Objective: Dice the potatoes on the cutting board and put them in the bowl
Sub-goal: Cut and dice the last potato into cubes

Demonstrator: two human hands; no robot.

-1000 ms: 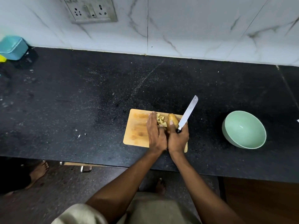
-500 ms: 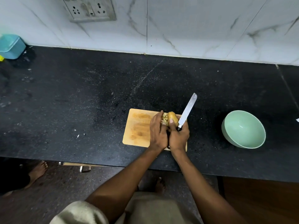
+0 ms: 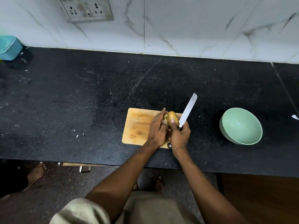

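Observation:
A wooden cutting board [image 3: 137,125] lies on the black counter. Over its right end my two hands are cupped together around a potato piece [image 3: 172,117] and a heap of diced potato [image 3: 165,119], most of it hidden. My left hand [image 3: 157,130] curls against the dice from the left. My right hand [image 3: 179,135] grips the knife [image 3: 188,109] by its handle, thumb pressed on the potato, the blade pointing up and right. The mint green bowl [image 3: 241,126] sits empty to the right, about a hand's width from the board.
The black counter [image 3: 80,102] runs wide to the left, with a few small scraps near its front. A teal container [image 3: 9,47] stands at the far left by the marble wall. A socket plate [image 3: 88,10] is on the wall. Bare feet show on the floor below.
My left hand has gone from lying flat beside the dice to curling around them, and both hands have closed together on the potato pile. The knife stays in my right hand.

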